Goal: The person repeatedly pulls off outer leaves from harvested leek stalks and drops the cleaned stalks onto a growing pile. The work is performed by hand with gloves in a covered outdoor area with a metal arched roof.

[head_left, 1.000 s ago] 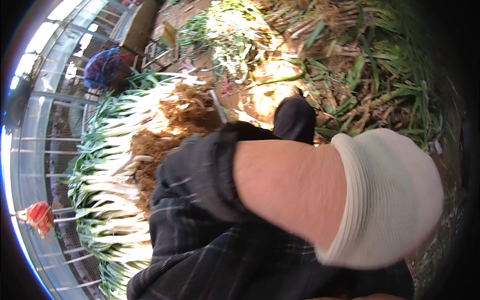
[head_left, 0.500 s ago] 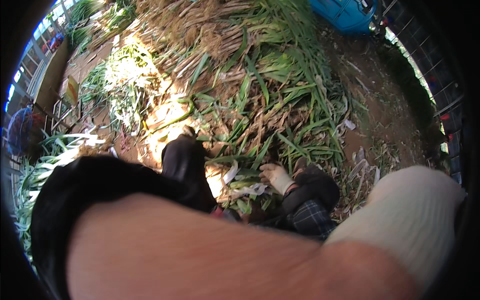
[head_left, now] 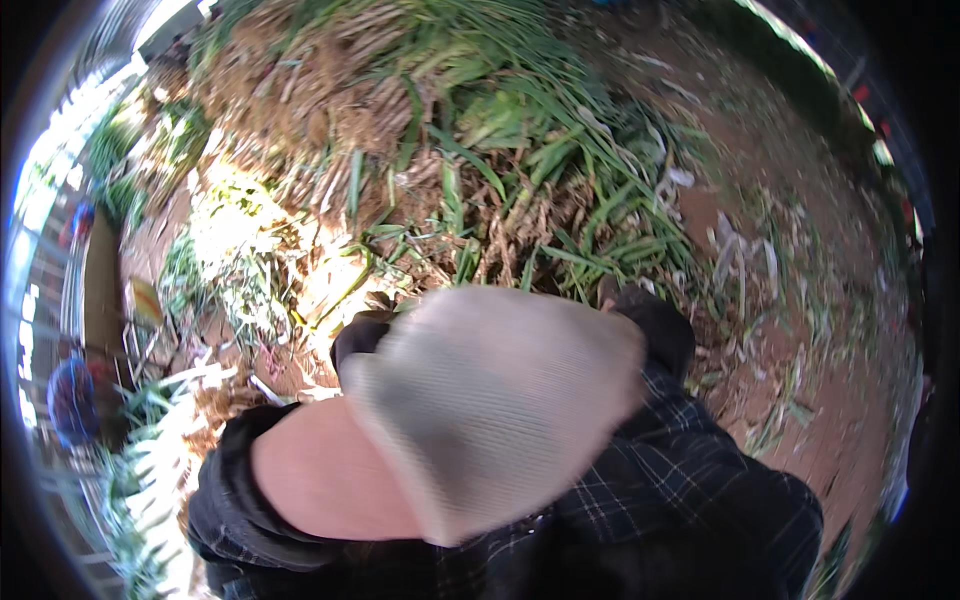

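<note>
My left hand (head_left: 490, 400), in a pale knitted work glove, is very close to the camera and fills the middle of the picture. Its fingers cannot be made out, nor anything they might hold. The bare forearm (head_left: 330, 475) comes in from the lower left, below a pushed-up dark sleeve. My right hand is hidden, probably behind the left glove; dark plaid cloth (head_left: 690, 470) shows to the right. Beyond my hands lies a large heap of long green onions (head_left: 330, 90), roots and pale stems to the left, green leaves to the right.
Loose leaves and brown trimmings (head_left: 530, 220) lie before my feet. More green onions (head_left: 150, 500) with white stems lie at the lower left, near a round blue meshed thing (head_left: 75, 400). Soil strewn with scraps (head_left: 790, 300) stretches to the right.
My left gloved hand has swung from the lower right to the middle. It now covers the area where my right gloved hand was visible. The view has shifted, leaving the blue container mostly out of sight.
</note>
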A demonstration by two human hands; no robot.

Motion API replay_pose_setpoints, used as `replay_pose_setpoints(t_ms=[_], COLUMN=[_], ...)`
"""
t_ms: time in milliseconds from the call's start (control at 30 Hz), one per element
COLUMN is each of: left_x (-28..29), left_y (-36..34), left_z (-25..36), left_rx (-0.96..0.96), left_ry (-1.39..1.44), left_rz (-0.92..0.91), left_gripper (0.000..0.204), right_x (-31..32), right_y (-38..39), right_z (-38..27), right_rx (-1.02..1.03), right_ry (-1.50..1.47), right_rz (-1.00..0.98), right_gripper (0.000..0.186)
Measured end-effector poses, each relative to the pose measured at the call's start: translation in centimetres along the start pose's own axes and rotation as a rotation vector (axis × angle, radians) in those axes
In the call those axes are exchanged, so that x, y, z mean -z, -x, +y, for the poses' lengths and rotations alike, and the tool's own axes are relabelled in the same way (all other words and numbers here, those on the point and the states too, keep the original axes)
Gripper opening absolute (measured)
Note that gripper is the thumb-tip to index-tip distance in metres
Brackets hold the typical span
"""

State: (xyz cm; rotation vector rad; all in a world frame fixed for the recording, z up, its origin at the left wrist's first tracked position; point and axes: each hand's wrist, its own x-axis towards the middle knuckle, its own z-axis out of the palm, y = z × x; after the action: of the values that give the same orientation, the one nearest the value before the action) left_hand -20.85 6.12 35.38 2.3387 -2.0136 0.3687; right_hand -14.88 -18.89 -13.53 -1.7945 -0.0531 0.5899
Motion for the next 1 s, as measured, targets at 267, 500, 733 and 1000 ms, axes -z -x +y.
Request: replay_pose_setpoints(t_ms=[267, 500, 733, 1000], left_x=[-8.7, -27.2, -32.5, -29.9], left_y=[2.3, 4.9, 5.6, 4.3], left_z=[-8.0, -14.6, -14.9, -15.8], left_rx=[1.019, 1.308, 1.133, 1.096], left_ry=[0.845, 1.072, 0.669, 0.782], left_rz=[0.139, 0.05, -0.434, -0.584], left_gripper=[0.021, 0.035, 0.032, 0.032], right_x=[0.5, 2.3, 5.9, -0.1], right_y=[-2.9, -8.6, -17.4, -31.3], right_z=[4.0, 11.2, 7.8, 6.3], right_rx=[0.129, 0.192, 0.151, -0.56], right_ry=[0.51, 0.639, -1.616, -1.03], right_rz=[0.073, 0.263, -0.242, 0.683], right_gripper=[0.018, 0.009, 0.005, 0.031])
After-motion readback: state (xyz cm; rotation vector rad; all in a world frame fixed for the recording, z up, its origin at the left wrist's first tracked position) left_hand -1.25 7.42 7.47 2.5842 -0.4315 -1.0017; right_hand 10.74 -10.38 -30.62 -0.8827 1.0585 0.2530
